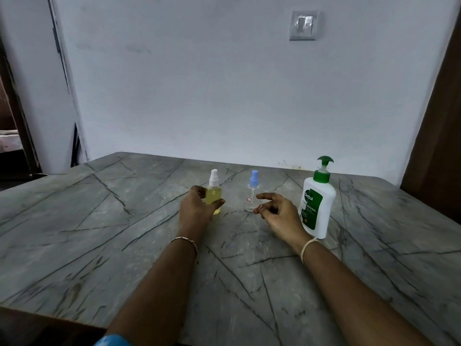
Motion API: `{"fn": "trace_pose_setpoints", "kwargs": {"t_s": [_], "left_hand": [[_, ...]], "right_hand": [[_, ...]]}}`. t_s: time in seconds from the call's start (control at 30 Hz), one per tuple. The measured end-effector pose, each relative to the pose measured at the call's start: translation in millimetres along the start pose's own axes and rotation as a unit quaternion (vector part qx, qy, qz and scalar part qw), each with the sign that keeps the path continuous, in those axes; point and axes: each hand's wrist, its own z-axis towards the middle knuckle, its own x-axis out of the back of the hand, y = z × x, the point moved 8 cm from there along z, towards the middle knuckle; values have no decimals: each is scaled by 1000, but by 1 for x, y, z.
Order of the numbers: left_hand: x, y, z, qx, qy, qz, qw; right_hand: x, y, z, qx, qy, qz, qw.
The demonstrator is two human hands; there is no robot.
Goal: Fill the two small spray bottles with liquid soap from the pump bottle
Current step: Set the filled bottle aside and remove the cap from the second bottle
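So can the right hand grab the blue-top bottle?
Probably yes. The right hand hovers open just beside the blue-top bottle, with nothing between them; the left hand is busy holding the yellow bottle.

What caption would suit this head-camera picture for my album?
Left hand grips the yellow-filled spray bottle; right hand poised beside the clear blue-capped bottle, pump bottle alongside.

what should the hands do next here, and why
Probably the right hand should close on the blue-capped bottle so its cap can come off. That bottle looks clear and empty with its sprayer on, and the right hand hovers loosely open beside it. The white-capped bottle, gripped by the left hand, already holds yellow liquid.
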Motion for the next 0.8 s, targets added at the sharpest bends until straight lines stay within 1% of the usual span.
{"fn": "trace_pose_setpoints", "kwargs": {"t_s": [0.1, 0.3, 0.4, 0.53, 0.6, 0.7, 0.8], "left_hand": [[-1, -1, 0, 2, -2, 1, 1000], [0, 3, -2, 1, -6, 3, 1000], [-1, 3, -3, 7, -17, 1, 1000], [-4, 2, -5, 7, -29, 6, 1000], [-3, 4, -6, 3, -28, 16, 999], [-5, 9, -8, -17, -29, 47, 998], [-7, 13, -10, -35, -35, 83, 995]], "right_hand": [[0, 1, 2, -1, 1, 0, 1000], [9, -2, 9, -10, 21, 33, 999], [13, -8, 13, -5, 20, 1, 1000], [7, -11, 23, -24, -21, -101, 994], [1, -10, 29, -38, -40, -128, 990], [-9, -6, 37, -55, -52, -119, 990], [-20, -6, 43, -60, -42, -88, 993]]}}
